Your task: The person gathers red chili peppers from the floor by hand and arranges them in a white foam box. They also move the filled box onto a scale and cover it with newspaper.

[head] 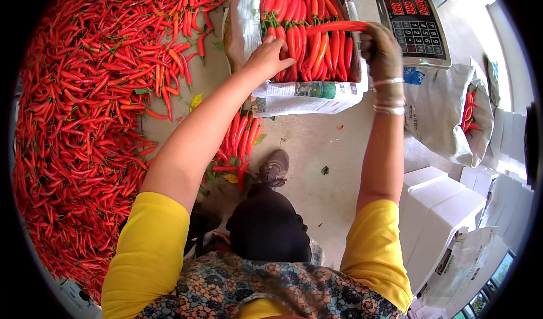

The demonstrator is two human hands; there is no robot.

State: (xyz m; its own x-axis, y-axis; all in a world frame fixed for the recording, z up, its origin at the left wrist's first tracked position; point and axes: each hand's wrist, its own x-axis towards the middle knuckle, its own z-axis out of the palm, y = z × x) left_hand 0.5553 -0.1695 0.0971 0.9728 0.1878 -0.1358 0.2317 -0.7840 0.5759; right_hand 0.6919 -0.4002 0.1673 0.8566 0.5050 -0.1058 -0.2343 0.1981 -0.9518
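A newspaper-lined box (305, 90) stands before me, packed with red chili peppers (314, 49) in two rows, stems meeting near the middle. My left hand (270, 58), bare, lies on the peppers at the box's left side. Its thumb is spread from the fingers, and some fingertips are hidden among the peppers. My right hand (382, 51) wears a dirty glove, with bands around the wrist. It is above the box's right edge, closed on one end of a long red chili pepper (337, 27), which extends leftward over the rows.
A large heap of red chilies (85, 106) covers the floor at left. More chilies (242, 136) lie below the box. A digital scale (411, 26) is at upper right, above a sack (441, 111) with chilies inside. White foam boxes (437, 217) stand at lower right.
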